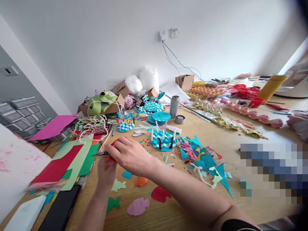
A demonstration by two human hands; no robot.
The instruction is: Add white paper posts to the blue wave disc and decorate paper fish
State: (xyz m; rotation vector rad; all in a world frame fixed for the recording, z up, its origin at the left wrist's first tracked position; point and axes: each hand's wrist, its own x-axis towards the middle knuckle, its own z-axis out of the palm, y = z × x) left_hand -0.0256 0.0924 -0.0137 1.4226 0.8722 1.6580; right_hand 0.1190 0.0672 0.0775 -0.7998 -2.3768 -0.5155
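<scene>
Pale plain wall [108, 41], paired white sockets [168, 33] with dangling cables [169, 57], grey panel [14, 80] to the left, light wooden counter [216, 131]

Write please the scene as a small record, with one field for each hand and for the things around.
right hand: the hand is closed around a dark pointed tool, tip toward the left
left hand: the hand is mostly hidden behind the right one; its grip cannot be told
fish cutouts: light green, blue, orange, dark green, pink, red
beyond the hands: blue wavy craft with upright twisted sticks, metallic bottle
near left edge: black phone-like slab
</scene>
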